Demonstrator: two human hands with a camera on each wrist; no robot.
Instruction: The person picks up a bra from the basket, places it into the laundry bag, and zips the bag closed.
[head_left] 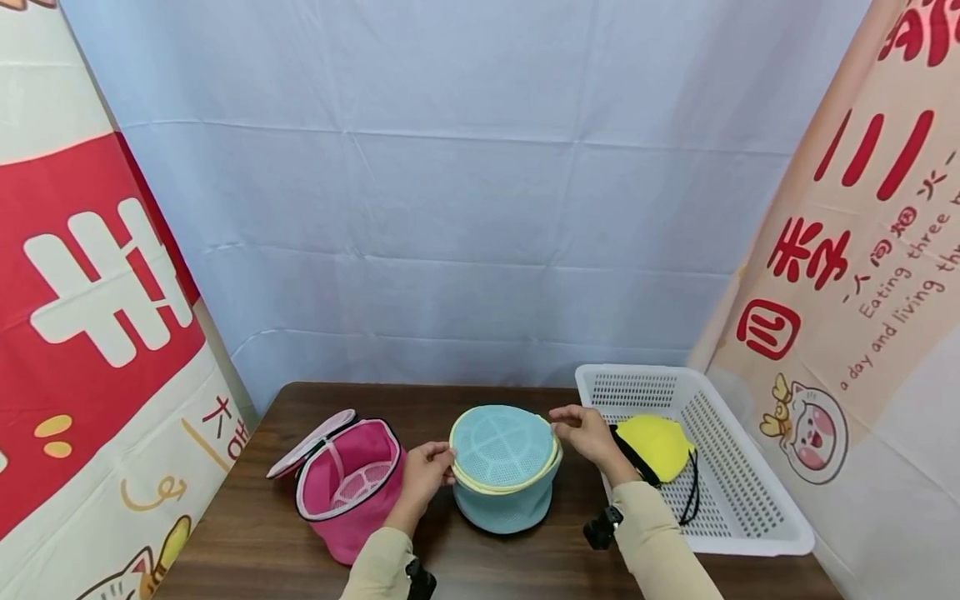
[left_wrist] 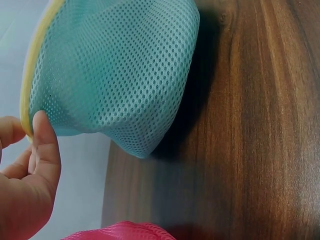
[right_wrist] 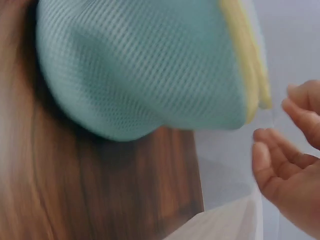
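A teal mesh laundry bag (head_left: 502, 510) with yellow edging stands upright on the table, its round mesh lid (head_left: 501, 446) lying over the top. At the left side of the rim, my left hand (head_left: 426, 477) pinches the yellow edge between thumb and fingers, which the left wrist view shows close up. On the other side is my right hand (head_left: 591, 437), fingers loosely bent beside the rim. A gap shows between those fingertips (right_wrist: 260, 134) and the yellow edging (right_wrist: 245, 65) in the right wrist view.
Left of the teal bag, a pink mesh laundry bag (head_left: 356, 525) has its lid (head_left: 311, 442) flipped back. On the right stands a white plastic basket (head_left: 750, 500) holding a yellow-and-black item (head_left: 656, 442) with a black cord. A blue cloth (head_left: 465, 208) hangs behind the brown table (head_left: 247, 533).
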